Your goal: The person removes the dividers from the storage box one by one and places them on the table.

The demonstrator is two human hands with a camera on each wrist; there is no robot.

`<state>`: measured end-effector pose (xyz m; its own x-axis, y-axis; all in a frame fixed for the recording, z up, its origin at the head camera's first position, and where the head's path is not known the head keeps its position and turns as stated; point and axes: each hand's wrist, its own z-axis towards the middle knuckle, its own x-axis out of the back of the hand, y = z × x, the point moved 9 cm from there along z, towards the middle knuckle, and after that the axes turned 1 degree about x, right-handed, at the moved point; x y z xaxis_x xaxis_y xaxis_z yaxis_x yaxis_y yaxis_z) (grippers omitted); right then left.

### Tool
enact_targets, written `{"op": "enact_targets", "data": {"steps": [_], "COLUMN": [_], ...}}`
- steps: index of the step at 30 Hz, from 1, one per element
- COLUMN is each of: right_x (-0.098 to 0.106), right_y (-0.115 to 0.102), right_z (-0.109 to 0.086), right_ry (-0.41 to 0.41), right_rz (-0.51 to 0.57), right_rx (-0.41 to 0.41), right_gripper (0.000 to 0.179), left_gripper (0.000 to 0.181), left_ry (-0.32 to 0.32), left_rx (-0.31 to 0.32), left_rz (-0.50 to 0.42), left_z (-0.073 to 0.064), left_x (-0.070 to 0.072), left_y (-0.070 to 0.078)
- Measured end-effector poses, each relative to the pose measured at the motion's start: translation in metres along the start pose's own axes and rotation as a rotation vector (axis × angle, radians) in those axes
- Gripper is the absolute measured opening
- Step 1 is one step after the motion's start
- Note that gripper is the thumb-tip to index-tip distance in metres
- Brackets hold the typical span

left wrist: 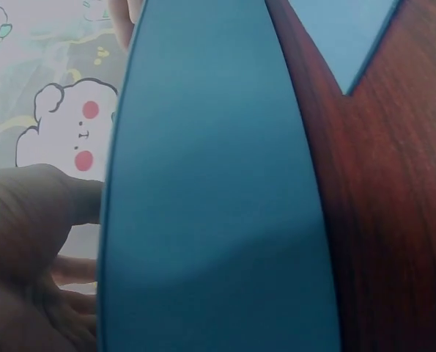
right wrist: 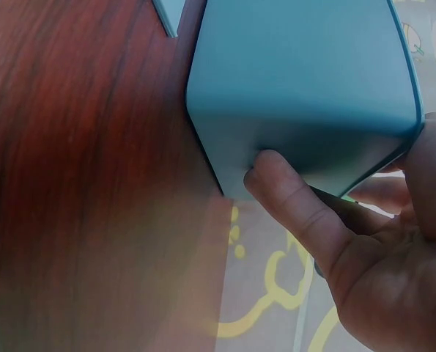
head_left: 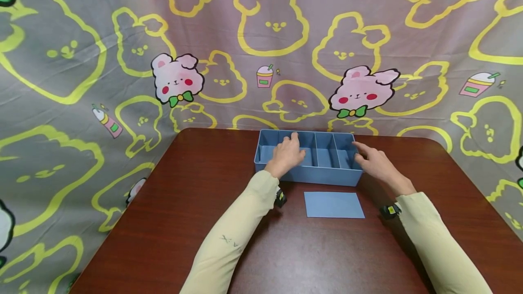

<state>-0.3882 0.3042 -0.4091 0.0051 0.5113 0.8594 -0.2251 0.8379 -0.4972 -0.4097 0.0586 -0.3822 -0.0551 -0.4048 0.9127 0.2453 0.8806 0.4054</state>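
Note:
A long blue divided box stands on the table with its open side up; several compartments show. My left hand reaches over its front wall into the left part, fingers extended forward and thumb apart. In the left wrist view, the thumb and fingers pass behind the front wall's rim, so their tips are hidden. My right hand is at the box's right end. In the right wrist view, one straight finger lies against the outer end wall, while the other fingers are up near the rim, partly hidden.
A flat blue rectangular panel lies on the brown table in front of the box. Behind the table hangs a patterned cloth. Each wrist wears a small black camera.

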Motion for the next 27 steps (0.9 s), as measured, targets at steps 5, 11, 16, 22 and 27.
{"op": "enact_targets", "data": {"steps": [5, 11, 16, 22, 27], "right_x": [0.001, 0.0, 0.001, 0.0, 0.0], "right_y": [0.0, -0.001, 0.001, 0.001, 0.0], "right_z": [0.0, 0.0, 0.001, 0.004, 0.005], "right_ry": [-0.001, -0.002, 0.006, 0.0, -0.017], "right_rz": [0.004, 0.001, 0.001, 0.001, 0.006], "right_rx": [-0.002, 0.006, -0.009, -0.009, 0.003], "right_gripper": [0.054, 0.053, 0.054, 0.054, 0.054], "left_gripper": [0.066, 0.066, 0.066, 0.059, 0.051], "left_ry": [-0.019, -0.038, -0.061, -0.061, -0.06], "left_rx": [0.01, 0.018, 0.029, 0.04, 0.043], "left_rz": [0.017, 0.004, 0.013, 0.039, 0.045], "left_z": [0.003, 0.007, 0.007, 0.006, 0.008], "left_x": [-0.006, -0.011, -0.013, -0.015, -0.018], "left_y": [-0.004, -0.007, -0.007, -0.008, -0.011]}}
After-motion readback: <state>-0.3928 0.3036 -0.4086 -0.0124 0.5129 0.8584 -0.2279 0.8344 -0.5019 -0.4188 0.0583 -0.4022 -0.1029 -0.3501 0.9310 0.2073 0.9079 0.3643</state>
